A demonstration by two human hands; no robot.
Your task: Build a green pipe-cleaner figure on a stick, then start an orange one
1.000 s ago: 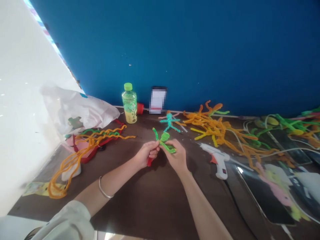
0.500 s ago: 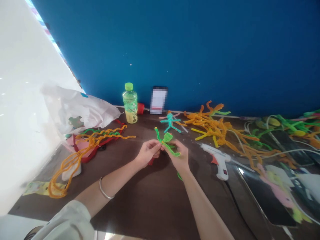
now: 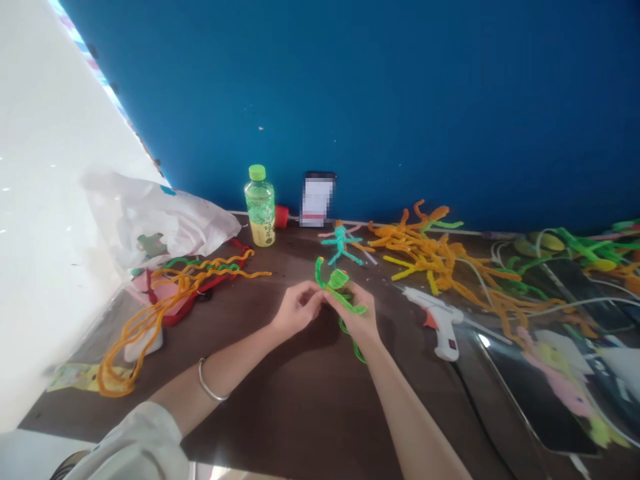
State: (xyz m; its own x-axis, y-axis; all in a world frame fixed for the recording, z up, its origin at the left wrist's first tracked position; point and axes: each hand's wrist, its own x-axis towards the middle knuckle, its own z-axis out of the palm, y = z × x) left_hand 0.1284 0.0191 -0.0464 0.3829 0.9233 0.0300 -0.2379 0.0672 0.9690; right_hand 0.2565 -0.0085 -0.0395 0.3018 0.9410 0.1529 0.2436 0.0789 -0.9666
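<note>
A bright green pipe-cleaner figure [image 3: 339, 280] is held above the middle of the table, its fuzzy limbs bent outward. My right hand [image 3: 363, 319] is closed around its right side. The fingertips of my left hand [image 3: 297, 308] pinch together at its left side, below the upright green limb. Under my right hand a loose green strand [image 3: 357, 350] hangs or lies. My fingers hide the figure's middle. Behind my hands lies a turquoise pipe-cleaner figure [image 3: 340, 243] with an orange top.
Right of my hands are a white glue gun [image 3: 440, 323], a heap of orange pipe-cleaner pieces [image 3: 430, 250] and a dark tablet [image 3: 537, 400]. Left are wavy orange strands [image 3: 145, 320] and a plastic bag [image 3: 165, 213]. A drink bottle [image 3: 260, 210] and a phone [image 3: 318, 200] stand at the back.
The green figure has shifted slightly right and its upright limb has turned. More green strand shows below my right hand. A red patch under my left hand is no longer visible.
</note>
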